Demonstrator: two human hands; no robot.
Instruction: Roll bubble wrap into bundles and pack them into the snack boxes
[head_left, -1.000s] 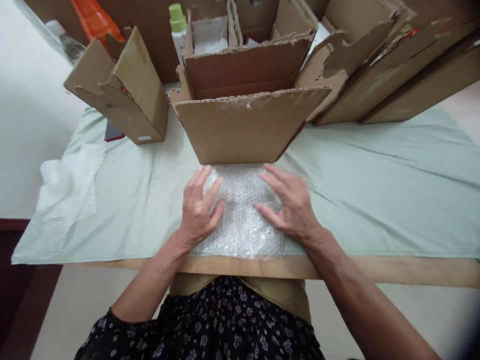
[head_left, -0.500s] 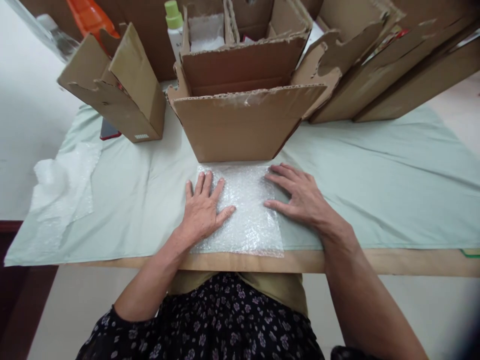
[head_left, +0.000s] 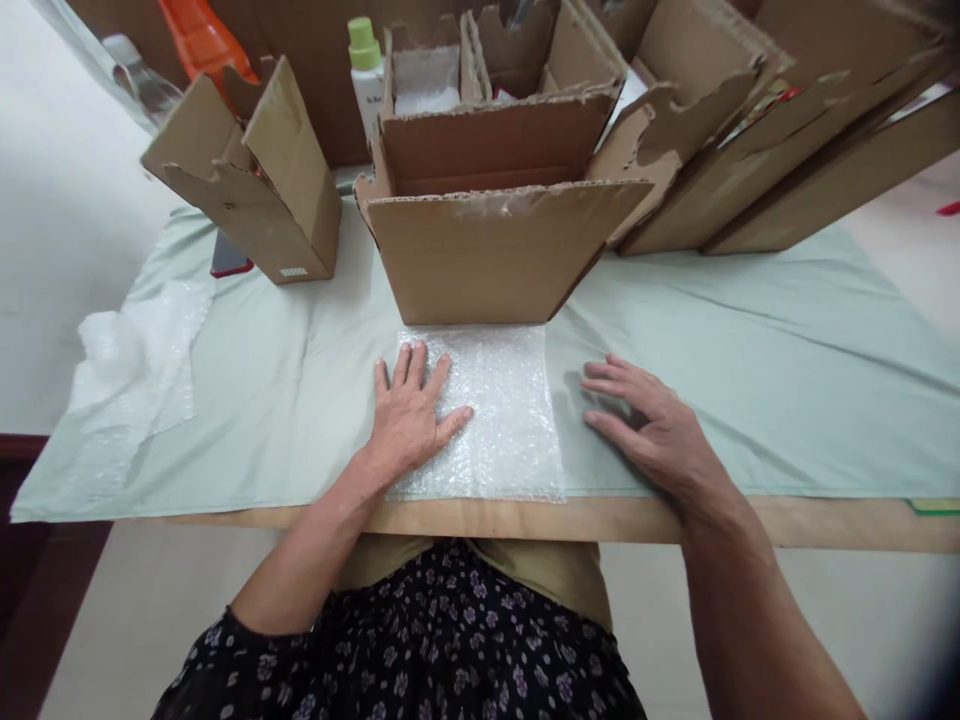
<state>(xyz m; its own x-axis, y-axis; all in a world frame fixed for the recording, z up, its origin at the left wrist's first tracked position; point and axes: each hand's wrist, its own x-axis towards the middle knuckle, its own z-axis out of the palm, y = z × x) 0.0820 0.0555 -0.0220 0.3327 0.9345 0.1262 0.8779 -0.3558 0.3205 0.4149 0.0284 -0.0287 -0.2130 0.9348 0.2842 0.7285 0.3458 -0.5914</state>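
Observation:
A sheet of clear bubble wrap [head_left: 510, 430] lies flat on the pale green cloth [head_left: 750, 400], close to the table's front edge. My left hand [head_left: 409, 420] rests on its left part, palm down with the fingers spread. To the right of the sheet is my right hand [head_left: 652, 420], just over the cloth, fingers apart and nothing in it. Directly behind the sheet stands an open cardboard box [head_left: 495, 255].
More bubble wrap [head_left: 135, 370] lies crumpled at the left. Behind it are a narrow cardboard box [head_left: 262, 200] and a dark phone-like object [head_left: 231, 257]. A green-capped bottle [head_left: 366, 80] and several cardboard holders [head_left: 810, 170] line the back.
My right hand has left the bubble wrap's right edge and moved right, over the cloth. My left hand has stayed on the sheet. The view has shifted slightly.

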